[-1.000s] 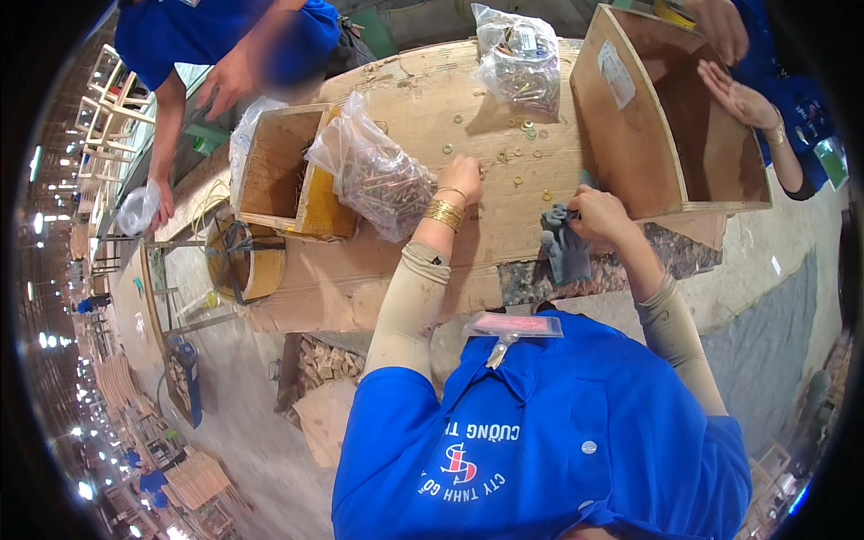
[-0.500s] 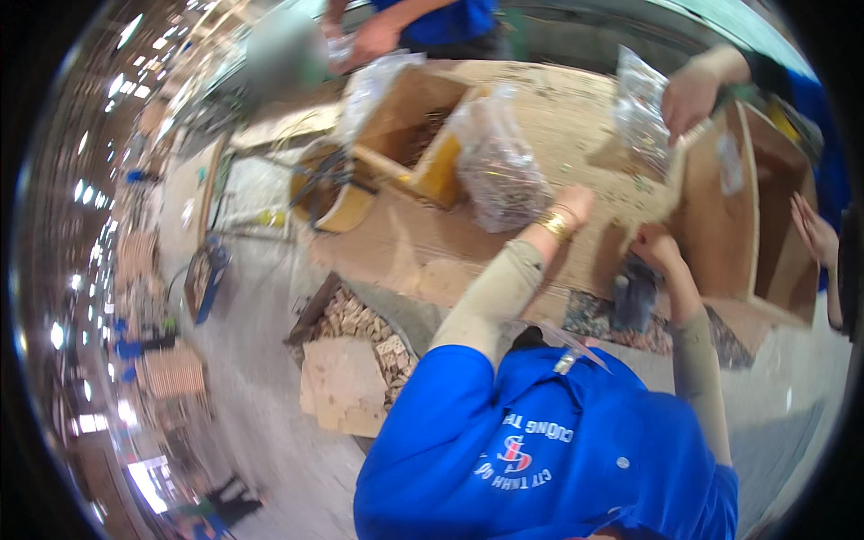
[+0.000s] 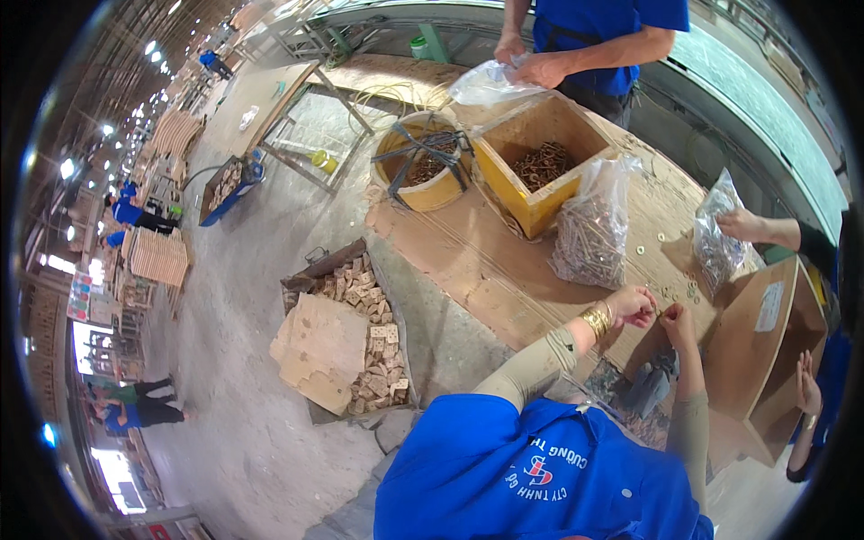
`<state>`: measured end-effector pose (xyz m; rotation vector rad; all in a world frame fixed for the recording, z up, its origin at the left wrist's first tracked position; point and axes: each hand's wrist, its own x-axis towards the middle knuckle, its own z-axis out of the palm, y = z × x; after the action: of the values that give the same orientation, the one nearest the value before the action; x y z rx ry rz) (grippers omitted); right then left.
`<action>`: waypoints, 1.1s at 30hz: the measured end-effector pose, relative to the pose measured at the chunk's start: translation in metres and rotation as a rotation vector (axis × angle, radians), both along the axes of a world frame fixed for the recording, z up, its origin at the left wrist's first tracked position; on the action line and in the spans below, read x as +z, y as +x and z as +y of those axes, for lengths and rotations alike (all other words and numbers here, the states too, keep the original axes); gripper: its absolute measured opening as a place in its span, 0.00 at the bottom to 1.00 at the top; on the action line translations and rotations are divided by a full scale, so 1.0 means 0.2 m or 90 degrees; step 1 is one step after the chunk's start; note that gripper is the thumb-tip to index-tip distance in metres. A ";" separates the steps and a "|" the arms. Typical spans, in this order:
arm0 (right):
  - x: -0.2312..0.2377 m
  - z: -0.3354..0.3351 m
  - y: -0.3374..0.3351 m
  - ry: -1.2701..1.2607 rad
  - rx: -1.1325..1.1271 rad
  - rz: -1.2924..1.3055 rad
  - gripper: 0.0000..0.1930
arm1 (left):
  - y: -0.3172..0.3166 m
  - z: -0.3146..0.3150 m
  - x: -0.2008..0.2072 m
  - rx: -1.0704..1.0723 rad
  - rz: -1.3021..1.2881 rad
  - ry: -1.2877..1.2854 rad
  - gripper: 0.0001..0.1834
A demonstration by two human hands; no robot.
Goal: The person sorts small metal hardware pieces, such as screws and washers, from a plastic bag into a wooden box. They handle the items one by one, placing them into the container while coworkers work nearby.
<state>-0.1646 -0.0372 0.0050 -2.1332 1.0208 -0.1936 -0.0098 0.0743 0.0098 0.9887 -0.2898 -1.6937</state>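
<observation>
My left hand [image 3: 634, 308], with gold bangles at the wrist, is closed over the cardboard-covered table, fingertips pinched together. My right hand [image 3: 678, 325] is closed just to its right, the two nearly touching. Whatever they pinch is too small to make out. Several small ring washers [image 3: 691, 290] lie scattered just beyond them. A clear plastic bag full of screws [image 3: 589, 241] stands beyond my left hand. Right of my right hand is a brown board box [image 3: 754, 328], tilted, with a white label. Below my right hand lies a dark grey object [image 3: 646, 390], its kind unclear.
A wooden box [image 3: 531, 202] and a round yellow tub [image 3: 418, 196] hold screws. A co-worker across the table handles a plastic bag [image 3: 497, 83]. At right, another person's hand [image 3: 742, 225] grips a clear bag [image 3: 714, 243]. Wood blocks [image 3: 382, 346] fill a floor bin at left.
The view has swung, shifting the table and hands within the picture. My two hands have come closer together. The far co-worker and the plastic bag now show more fully.
</observation>
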 end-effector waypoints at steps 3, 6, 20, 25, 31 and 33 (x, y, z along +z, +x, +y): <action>0.07 0.04 0.09 0.041 -0.031 0.019 0.08 | 0.02 0.04 -0.02 0.045 0.081 0.009 0.03; 0.10 0.04 0.10 0.035 -0.008 0.032 0.08 | 0.03 0.03 -0.04 0.068 0.075 0.008 0.04; 0.18 0.10 0.19 0.246 -0.085 0.023 0.04 | 0.00 0.04 -0.06 0.081 0.046 0.035 0.08; 0.23 0.16 0.23 0.233 -0.042 -0.047 0.05 | -0.02 0.04 -0.04 0.078 0.177 0.036 0.09; 0.17 0.09 0.17 -0.070 -0.100 -0.021 0.11 | -0.05 0.04 -0.08 0.080 0.134 0.041 0.06; 0.15 0.06 0.18 -0.141 -0.079 0.003 0.13 | -0.05 0.06 -0.07 0.070 0.129 0.039 0.08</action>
<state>-0.1276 -0.0250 0.0342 -2.2676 1.1829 -0.3773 -0.0203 0.0871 -0.0049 0.8538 -0.0501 -1.6945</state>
